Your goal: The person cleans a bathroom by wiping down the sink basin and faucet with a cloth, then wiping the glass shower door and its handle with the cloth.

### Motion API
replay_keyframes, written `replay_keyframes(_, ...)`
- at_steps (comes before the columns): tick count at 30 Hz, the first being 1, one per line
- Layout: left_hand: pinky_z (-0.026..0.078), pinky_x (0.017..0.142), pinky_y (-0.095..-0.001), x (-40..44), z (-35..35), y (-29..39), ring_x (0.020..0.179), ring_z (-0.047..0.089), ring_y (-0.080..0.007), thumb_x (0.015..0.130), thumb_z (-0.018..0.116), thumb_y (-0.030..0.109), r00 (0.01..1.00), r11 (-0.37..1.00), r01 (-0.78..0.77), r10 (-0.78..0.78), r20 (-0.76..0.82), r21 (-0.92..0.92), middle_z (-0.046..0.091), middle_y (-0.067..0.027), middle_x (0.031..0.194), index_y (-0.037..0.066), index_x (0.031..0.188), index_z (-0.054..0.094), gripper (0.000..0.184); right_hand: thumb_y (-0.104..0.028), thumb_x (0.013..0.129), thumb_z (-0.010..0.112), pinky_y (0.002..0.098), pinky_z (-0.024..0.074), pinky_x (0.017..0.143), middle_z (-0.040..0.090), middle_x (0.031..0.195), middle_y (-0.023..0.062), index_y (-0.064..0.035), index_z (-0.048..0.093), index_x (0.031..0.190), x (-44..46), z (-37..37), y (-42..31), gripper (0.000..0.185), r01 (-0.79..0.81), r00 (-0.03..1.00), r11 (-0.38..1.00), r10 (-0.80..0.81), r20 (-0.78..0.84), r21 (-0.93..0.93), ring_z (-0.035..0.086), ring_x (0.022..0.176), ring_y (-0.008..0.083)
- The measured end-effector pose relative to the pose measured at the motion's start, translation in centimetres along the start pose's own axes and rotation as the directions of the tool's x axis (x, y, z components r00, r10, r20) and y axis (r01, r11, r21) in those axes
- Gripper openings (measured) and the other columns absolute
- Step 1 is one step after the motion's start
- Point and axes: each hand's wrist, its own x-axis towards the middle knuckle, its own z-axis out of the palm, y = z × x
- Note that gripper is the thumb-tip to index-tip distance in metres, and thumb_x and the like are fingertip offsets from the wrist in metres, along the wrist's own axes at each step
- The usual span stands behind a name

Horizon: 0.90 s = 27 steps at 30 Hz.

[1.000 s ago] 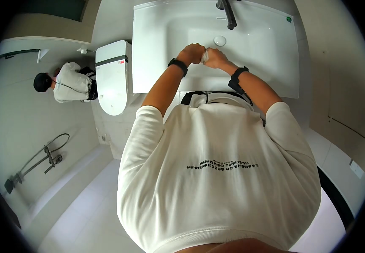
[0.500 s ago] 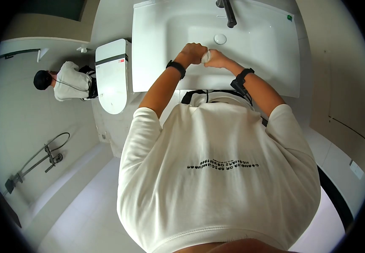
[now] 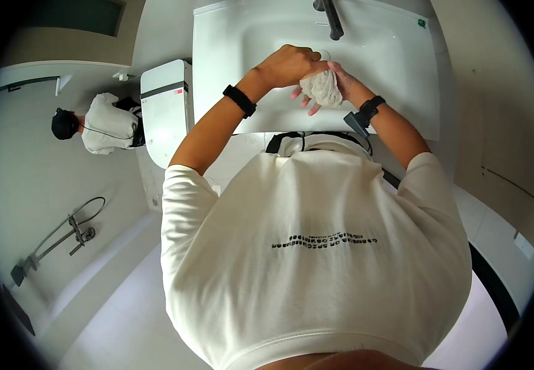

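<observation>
A crumpled off-white cloth [image 3: 322, 88] lies across the palm of my right hand [image 3: 346, 83], over the front part of the white washbasin [image 3: 221, 74]. The right fingertips stick out beyond the cloth on its left side, and the thumb shows above it. My left hand [image 3: 288, 65] is closed at the cloth's upper left edge, its fingers curled and partly hiding the drain cover [image 3: 324, 54]. Both wrists wear black bands. The dark faucet [image 3: 332, 21] stands behind the hands.
A closed white toilet [image 3: 163, 117] is left of the basin. Farther left, another person [image 3: 103, 123] in a white top and black cap is turned away. A shower fitting [image 3: 76, 231] is on the left wall. A small green item [image 3: 422, 23] sits at the basin's back right corner.
My hands have moved from fists squeezed together around the cloth to a looser hold. The cloth is spread wider, the right fingers have extended, and my left hand has shifted up and right.
</observation>
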Motion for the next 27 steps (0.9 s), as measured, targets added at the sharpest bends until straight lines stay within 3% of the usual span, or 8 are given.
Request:
replay_keyframes(2,0.054,0.060,-0.0366,0.6,-0.4,0.1,0.081,0.066,-0.0228,0.081,0.062,0.014,1.000,1.000,-0.024,0.024,0.016,0.013,0.061,-0.0025,0.080,0.014,0.101,0.060,0.020,-0.057,0.074,0.075,0.0544,0.0560,0.089,0.051,0.139,0.0257,-0.0028,0.044,0.144,0.5,0.5,0.0,0.094,0.008,0.994,0.995,0.002,0.107,-0.096,0.063,0.110,0.0417)
replay_keyframes(8,0.053,0.056,-0.0323,-0.1,-2.1,-0.1,0.074,0.065,-0.0205,0.081,0.062,0.014,0.989,0.987,-0.093,0.075,0.128,0.133,0.059,-0.0028,0.077,0.014,0.108,0.060,0.027,-0.039,0.076,0.078,0.0332,0.0587,0.075,0.058,0.132,0.0205,-0.0021,0.049,0.137,1.2,2.1,-0.9,0.077,-0.054,0.998,0.963,0.040,-0.057,-0.264,0.066,0.103,0.0282)
replay_keyframes(10,0.053,0.053,-0.0316,-1.0,-1.7,-0.3,0.070,0.066,-0.0199,0.081,0.063,0.014,0.991,0.971,-0.098,0.076,0.106,0.218,0.060,-0.0036,0.076,0.011,0.111,0.059,0.030,-0.031,0.077,0.078,0.0302,0.0566,0.070,0.062,0.124,0.0167,-0.0026,0.053,0.131,1.1,1.0,-0.8,0.066,-0.119,0.970,0.950,0.049,-0.236,-0.290,0.066,0.096,0.0222)
replay_keyframes(12,0.056,0.056,-0.0317,-1.2,-0.4,-0.4,0.076,0.069,-0.0219,0.082,0.063,0.012,0.972,0.956,0.010,-0.079,0.223,0.294,0.065,-0.0075,0.080,0.007,0.113,0.058,0.032,-0.018,0.079,0.079,0.0281,0.0541,0.069,0.065,0.107,0.0084,-0.0044,0.054,0.122,1.2,0.4,-1.9,0.052,-0.196,0.924,0.910,0.048,-0.379,-0.364,0.063,0.086,0.0148)
replay_keyframes(16,0.058,0.059,-0.0321,-1.5,1.3,-0.3,0.073,0.071,-0.0241,0.083,0.064,0.009,0.925,0.919,0.139,-0.254,0.283,0.369,0.069,-0.0110,0.079,-0.001,0.113,0.057,0.033,-0.020,0.074,0.084,0.0282,0.0512,0.077,0.062,0.101,0.0042,-0.0054,0.050,0.120,2.0,1.7,-3.0,0.059,-0.270,0.854,0.776,-0.079,-0.514,-0.569,0.062,0.092,0.0128)
replay_keyframes(19,0.057,0.060,-0.0356,-2.1,3.6,-0.5,0.067,0.070,-0.0272,0.082,0.064,0.008,0.926,0.907,0.247,-0.325,0.194,0.341,0.069,-0.0127,0.078,0.000,0.109,0.058,0.029,-0.021,0.072,0.084,0.0292,0.0504,0.085,0.062,0.106,0.0057,-0.0036,0.045,0.134,2.3,0.4,-2.7,0.075,-0.344,0.798,0.690,-0.143,-0.585,-0.637,0.061,0.099,0.0178)
replay_keyframes(22,0.058,0.061,-0.0372,-2.4,8.0,-1.7,0.069,0.070,-0.0296,0.079,0.066,0.005,0.846,0.885,0.364,-0.444,0.295,0.289,0.070,-0.0141,0.078,0.000,0.103,0.059,0.026,-0.020,0.069,0.083,0.0320,0.0489,0.093,0.064,0.112,0.0100,-0.0030,0.029,0.149,3.0,-7.0,0.4,0.099,-0.281,0.743,0.455,-0.454,-0.491,-0.845,0.062,0.104,0.0249)
replay_keyframes(27,0.059,0.065,-0.0390,-3.0,15.0,-5.2,0.076,0.072,-0.0316,0.076,0.070,0.004,0.733,0.835,0.453,-0.549,0.402,0.313,0.071,-0.0146,0.080,0.000,0.100,0.061,0.026,-0.019,0.069,0.080,0.0399,0.0489,0.098,0.064,0.118,0.0205,-0.0077,0.014,0.156,4.9,-14.8,3.1,0.110,-0.355,0.713,0.195,-0.577,-0.399,-0.914,0.063,0.109,0.0364)
